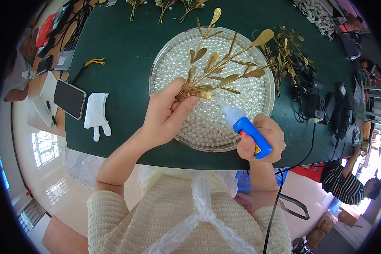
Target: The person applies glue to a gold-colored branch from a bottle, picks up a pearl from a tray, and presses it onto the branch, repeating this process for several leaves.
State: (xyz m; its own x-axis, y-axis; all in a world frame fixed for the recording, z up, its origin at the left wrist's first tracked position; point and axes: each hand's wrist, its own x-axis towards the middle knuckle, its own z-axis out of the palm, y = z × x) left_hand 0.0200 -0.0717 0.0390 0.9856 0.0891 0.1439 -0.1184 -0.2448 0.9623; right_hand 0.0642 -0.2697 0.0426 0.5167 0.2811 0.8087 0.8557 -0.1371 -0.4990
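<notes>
My left hand (169,108) pinches the stems of a gold artificial leaf branch (218,67), which fans out up and to the right. Below it sits a round metal tray (156,59) filled with white pearl beads (207,131). In my right hand (262,139) is a blue glue bottle (253,137) with a pale translucent cap and nozzle. It is tilted so that the nozzle tip comes close to a low gold leaf near my left fingers. Whether the tip touches the leaf I cannot tell.
More gold branches (285,53) lie right of the tray, and several pearl-tipped sprigs (161,9) along the far edge. A phone (70,98), a white cloth pouch (96,114) and yellow-handled pliers (94,62) are at left. Black adapters and cables (315,106) crowd the right side.
</notes>
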